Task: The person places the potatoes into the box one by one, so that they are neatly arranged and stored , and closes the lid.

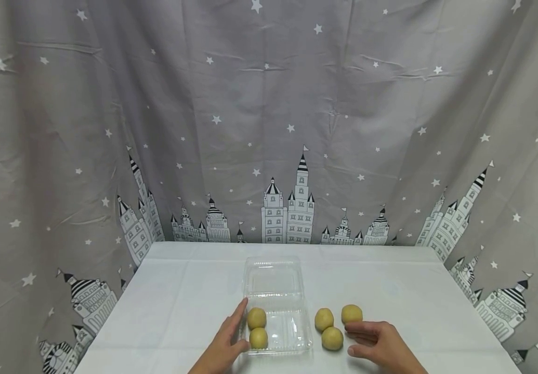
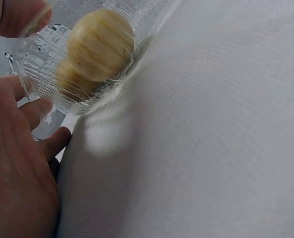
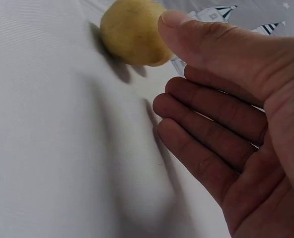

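Note:
A clear plastic hinged box (image 1: 289,332) stands with its lid (image 1: 273,278) folded back. Two round yellow potatoes, a rear potato (image 1: 257,318) and a front potato (image 1: 258,338), sit in its left side. My left hand (image 1: 224,343) rests along the box's left wall, fingers extended and thumb spread toward the front corner; in the left wrist view the thumb (image 2: 25,17) overlaps the rim. My right hand (image 1: 383,343) holds nothing, its fingers lightly bent and thumb apart, beside three loose potatoes: a left one (image 1: 324,319), a front one (image 1: 332,338) and a rear right one (image 1: 352,314).
A white cloth (image 1: 194,291) covers the table. Behind it hangs a grey curtain (image 1: 231,104) printed with stars and castles. The loose potatoes lie just right of the box.

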A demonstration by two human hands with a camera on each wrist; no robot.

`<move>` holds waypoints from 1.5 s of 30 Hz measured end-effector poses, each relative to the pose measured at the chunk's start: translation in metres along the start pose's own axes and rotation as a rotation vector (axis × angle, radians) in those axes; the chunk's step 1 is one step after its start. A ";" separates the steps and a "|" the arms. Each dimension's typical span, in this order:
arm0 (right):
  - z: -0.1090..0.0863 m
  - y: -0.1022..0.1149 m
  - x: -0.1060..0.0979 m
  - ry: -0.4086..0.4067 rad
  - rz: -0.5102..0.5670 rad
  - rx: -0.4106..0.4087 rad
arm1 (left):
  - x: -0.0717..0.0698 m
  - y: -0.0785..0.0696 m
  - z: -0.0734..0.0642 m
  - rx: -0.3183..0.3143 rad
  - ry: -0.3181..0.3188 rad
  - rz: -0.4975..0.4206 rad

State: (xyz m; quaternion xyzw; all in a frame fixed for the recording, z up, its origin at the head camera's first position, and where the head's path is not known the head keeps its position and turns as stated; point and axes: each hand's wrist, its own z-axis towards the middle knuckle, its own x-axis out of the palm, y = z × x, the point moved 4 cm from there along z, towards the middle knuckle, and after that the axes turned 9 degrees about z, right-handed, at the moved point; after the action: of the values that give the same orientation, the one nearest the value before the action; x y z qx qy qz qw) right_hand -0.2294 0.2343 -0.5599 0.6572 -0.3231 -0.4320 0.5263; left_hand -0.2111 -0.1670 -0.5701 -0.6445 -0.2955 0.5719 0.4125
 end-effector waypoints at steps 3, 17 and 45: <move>0.002 -0.002 0.003 0.009 -0.004 -0.015 | 0.000 0.001 0.001 0.037 -0.008 0.005; 0.010 0.002 0.017 -0.014 -0.056 -0.125 | 0.001 0.000 -0.001 0.028 0.008 0.000; 0.015 0.009 0.029 -0.045 -0.054 -0.109 | 0.000 0.006 0.001 0.106 -0.014 -0.027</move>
State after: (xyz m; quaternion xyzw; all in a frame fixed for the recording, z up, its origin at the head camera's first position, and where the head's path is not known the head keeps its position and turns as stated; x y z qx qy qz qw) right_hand -0.2301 0.2006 -0.5592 0.6262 -0.2928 -0.4777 0.5421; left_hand -0.2123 -0.1699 -0.5749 -0.6140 -0.2763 0.5855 0.4515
